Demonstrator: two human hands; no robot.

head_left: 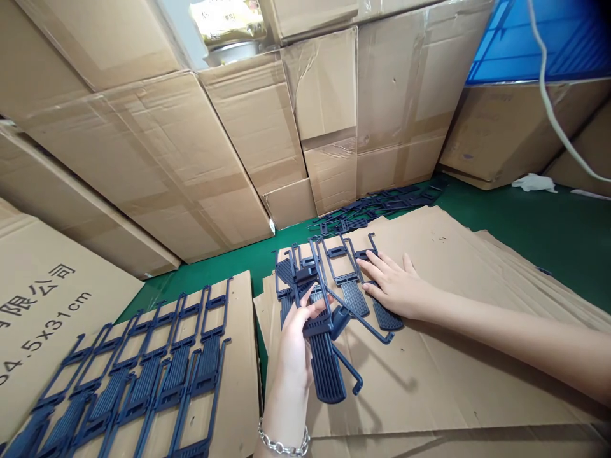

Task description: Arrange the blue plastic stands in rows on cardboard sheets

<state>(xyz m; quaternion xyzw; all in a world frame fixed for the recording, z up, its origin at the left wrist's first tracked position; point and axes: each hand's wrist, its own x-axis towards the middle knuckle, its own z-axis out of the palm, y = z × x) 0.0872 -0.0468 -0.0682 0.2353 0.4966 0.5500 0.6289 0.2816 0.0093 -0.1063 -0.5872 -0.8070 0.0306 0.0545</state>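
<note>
My left hand (301, 327) is closed around a small bunch of dark blue plastic parts (328, 369), each with a ribbed flat pad and thin hooked arms. The bunch is held above the cardboard sheet, pads and arms pointing different ways. Beyond it, a row of similar plastic parts (354, 298) lies side by side on the cardboard sheet (453, 356). My right hand (398, 289) rests with fingers outstretched over the rightmost part of that row, its fingertips touching the frame. The palm hides some of that part.
On the left, another cardboard sheet (241, 381) carries rows of the same parts (147, 381). A loose heap of dark parts (382, 207) lies on the green surface (506, 219) at the back. Stacked cardboard boxes (157, 165) wall off the far side. A white cable (547, 95) hangs at right.
</note>
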